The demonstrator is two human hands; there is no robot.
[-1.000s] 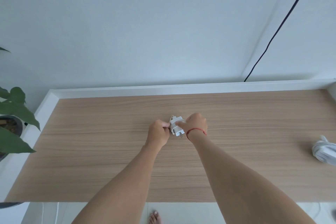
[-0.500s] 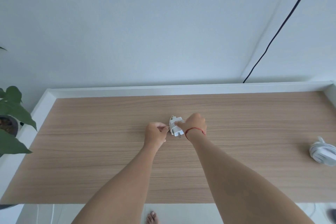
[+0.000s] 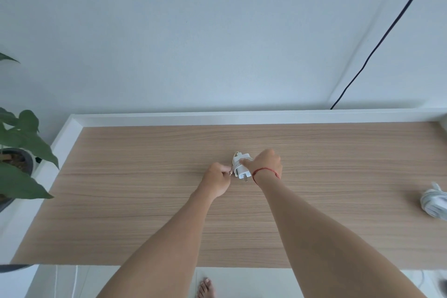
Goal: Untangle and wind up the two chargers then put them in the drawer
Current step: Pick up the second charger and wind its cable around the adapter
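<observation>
Nearest, below both forearms, one bare foot (image 3: 205,288) stands on a pale floor. Above it runs a desk (image 3: 135,213) with a light wood-grain top and a raised white rim (image 3: 217,117) along its far and left edges. Two hands meet close together over the middle of the desk. The left hand (image 3: 217,180) pinches the loose cable end, and the right hand (image 3: 264,164), with one red string (image 3: 266,171) at its wrist, grips the white charger (image 3: 240,168), its cable wound round the block and its prongs pointing toward the person. A second charger (image 3: 435,201), also wound, lies on the wood well to the right of the right hand. One potted plant (image 3: 19,152) stands far left of the left hand. Beyond is a plain pale wall, with one black cable (image 3: 387,31) slanting down it to the rim, far right of the hands.
</observation>
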